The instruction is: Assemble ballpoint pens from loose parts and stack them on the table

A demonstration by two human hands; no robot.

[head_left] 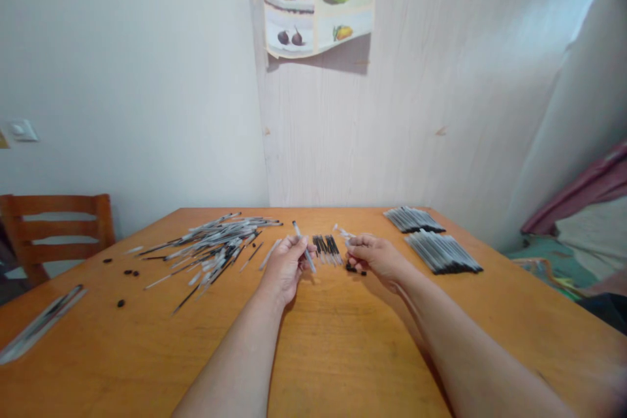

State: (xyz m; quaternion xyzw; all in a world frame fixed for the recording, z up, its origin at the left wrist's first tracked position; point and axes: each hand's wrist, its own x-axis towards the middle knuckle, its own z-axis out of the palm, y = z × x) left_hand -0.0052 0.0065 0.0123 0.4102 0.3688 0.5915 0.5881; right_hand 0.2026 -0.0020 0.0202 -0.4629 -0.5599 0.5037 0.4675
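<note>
My left hand point(288, 264) is closed around a pen point(304, 247) with a clear barrel and a dark upper end, held slanted above the table. To its right, my right hand point(376, 256) pinches a small clear plastic piece point(347, 236), largely covered by the fingertips. Between the hands lies a row of short black-and-clear pen parts point(327, 248). Several small black plugs point(353, 268) rest just under my right hand. Beside my left hand, a few clear tubes point(269, 255) lie on the table.
A loose heap of pen parts and refills point(220, 245) spreads over the left of the wooden table point(323, 353). Two neat stacks of pens, a far one point(414, 219) and a nearer one point(443, 251), lie right. Black plugs point(121, 303) and a clear packet point(42, 323) sit far left.
</note>
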